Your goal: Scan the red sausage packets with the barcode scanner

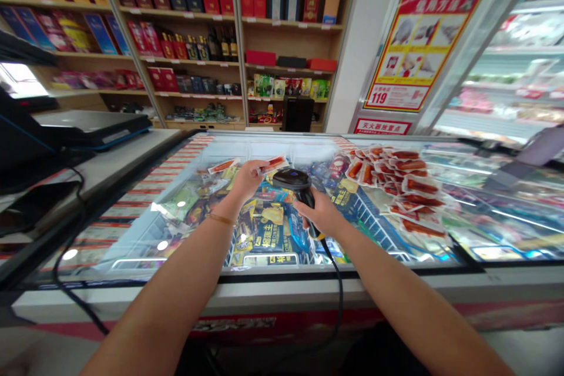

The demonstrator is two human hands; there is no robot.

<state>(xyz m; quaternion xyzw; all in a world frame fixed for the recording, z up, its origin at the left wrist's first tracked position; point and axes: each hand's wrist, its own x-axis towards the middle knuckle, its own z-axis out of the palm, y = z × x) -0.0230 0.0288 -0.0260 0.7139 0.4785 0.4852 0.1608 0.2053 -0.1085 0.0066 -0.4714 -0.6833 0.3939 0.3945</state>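
My left hand point(249, 179) pinches the near end of a small vacuum-packed sausage point(276, 162) over the glass lid of a chest freezer. In my right hand point(324, 211) is a black barcode scanner point(293, 179), fingers wrapped round its handle and its head pointing left toward the packet. A black cord point(338, 282) hangs from the handle. Another packed sausage point(223, 166) lies on the glass left of my left hand. To the right of the scanner, a heap of similar sausage packets point(396, 179) is spread on the lid.
Beneath the glass of the freezer point(282, 288) lie bagged frozen goods and wire baskets. A counter with a flat scale-like device point(92, 126) stands left, a black cable point(79, 200) trailing from it. Shelves of boxes and bottles point(189, 47) line the back; a refrigerated display point(520, 82) stands right.
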